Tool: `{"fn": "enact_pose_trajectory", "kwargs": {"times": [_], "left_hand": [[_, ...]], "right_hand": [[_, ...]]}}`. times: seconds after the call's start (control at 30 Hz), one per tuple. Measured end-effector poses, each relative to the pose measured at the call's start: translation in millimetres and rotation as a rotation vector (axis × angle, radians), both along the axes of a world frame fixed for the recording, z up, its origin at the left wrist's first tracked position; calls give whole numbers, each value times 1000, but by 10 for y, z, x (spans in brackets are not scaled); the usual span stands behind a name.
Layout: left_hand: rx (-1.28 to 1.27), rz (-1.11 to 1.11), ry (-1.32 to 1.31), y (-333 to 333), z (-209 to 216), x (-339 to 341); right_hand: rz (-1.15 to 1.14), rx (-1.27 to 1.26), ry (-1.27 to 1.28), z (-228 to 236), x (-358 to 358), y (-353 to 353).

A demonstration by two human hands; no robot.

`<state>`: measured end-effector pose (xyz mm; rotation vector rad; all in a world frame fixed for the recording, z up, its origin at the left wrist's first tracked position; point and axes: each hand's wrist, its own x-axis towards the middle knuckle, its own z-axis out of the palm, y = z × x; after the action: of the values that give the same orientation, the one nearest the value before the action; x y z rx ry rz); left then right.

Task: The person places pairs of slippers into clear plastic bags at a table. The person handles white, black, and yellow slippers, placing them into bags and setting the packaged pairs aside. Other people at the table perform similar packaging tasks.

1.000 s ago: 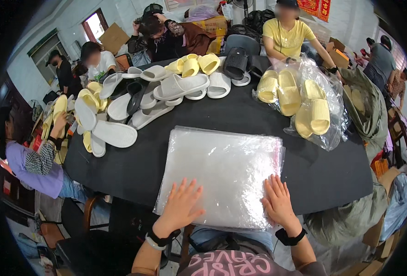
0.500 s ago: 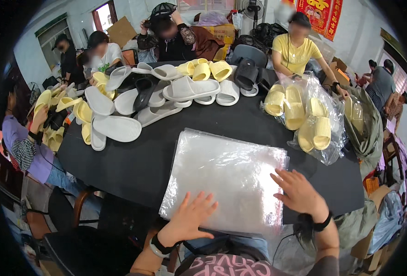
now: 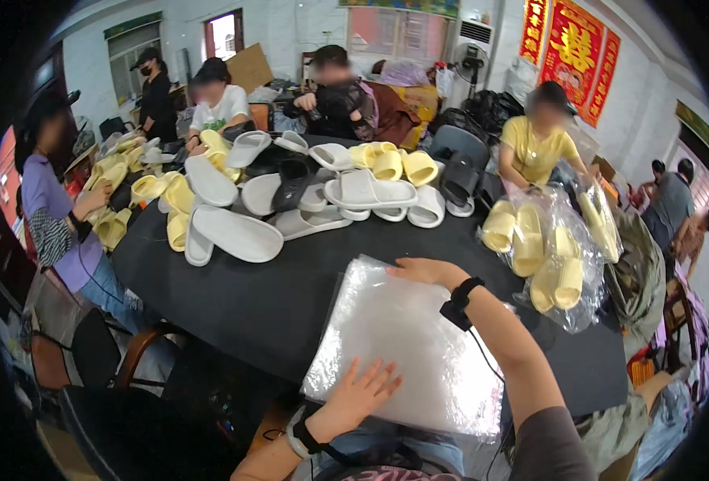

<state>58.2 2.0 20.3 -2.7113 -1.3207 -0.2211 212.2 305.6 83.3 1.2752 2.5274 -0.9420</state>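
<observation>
A stack of see-through plastic bags (image 3: 407, 337) lies on the black table in front of me. My left hand (image 3: 364, 393) rests with spread fingers on the near left part of the stack and holds nothing. Across the sheets reaches my right arm; my right hand (image 3: 433, 271) lies with fingers stretched out along the far edge of the stack. Beyond it is a pile of grey, yellow and black slippers, with a grey slipper (image 3: 238, 232) nearest on the left and another grey slipper (image 3: 370, 192) in the middle.
Yellow slippers in plastic bags (image 3: 559, 280) lie on the table's right side. A person in yellow (image 3: 535, 144) handles bagged slippers there. A person in purple (image 3: 54, 200) stands at the left by more slippers. An armchair (image 3: 142, 361) stands at the near left.
My right hand has moved from the right side of the bag stack to its far edge. My left hand stays on the near left part. The view has tilted up.
</observation>
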Motion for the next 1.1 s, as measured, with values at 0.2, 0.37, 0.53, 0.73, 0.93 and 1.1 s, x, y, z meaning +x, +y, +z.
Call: {"fn": "enact_pose_trajectory", "kwargs": {"times": [0.2, 0.37, 0.53, 0.73, 0.93, 1.1], "left_hand": [[-6, 41, -13, -75, 36, -55], [-52, 29, 48, -59, 54, -17], [-28, 30, 19, -43, -76, -40], [-42, 34, 31, -35, -2, -31], [-41, 36, 38, -92, -32, -40], [-34, -9, -32, -118, -44, 56]], "right_hand": [[92, -194, 31, 12, -435, -82], [83, -152, 123, -507, -413, 146], [171, -152, -74, -256, -480, 46], [94, -26, -163, -92, -506, -172], [88, -36, -23, -183, -457, -52], [171, -338, 223, -74, -138, 20]]}}
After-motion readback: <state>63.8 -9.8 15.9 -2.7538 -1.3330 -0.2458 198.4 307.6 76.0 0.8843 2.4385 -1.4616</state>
